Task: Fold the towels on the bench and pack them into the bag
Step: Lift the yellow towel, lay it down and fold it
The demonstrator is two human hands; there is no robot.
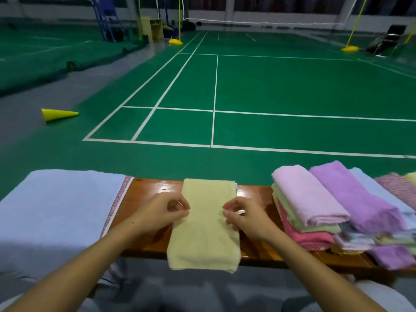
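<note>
While you're sat at the worktop (144, 190), the yellow towel (206, 224) lies folded in a long strip across its middle, near end hanging off the edge. Your left hand (161, 213) pinches the towel's left edge and your right hand (244, 216) pinches the right edge, fingers curled on the cloth. A blue towel (56, 212) is spread flat on the left. Over on the right sits a messy pile of towels (337, 212), pink, purple, green and blue.
</note>
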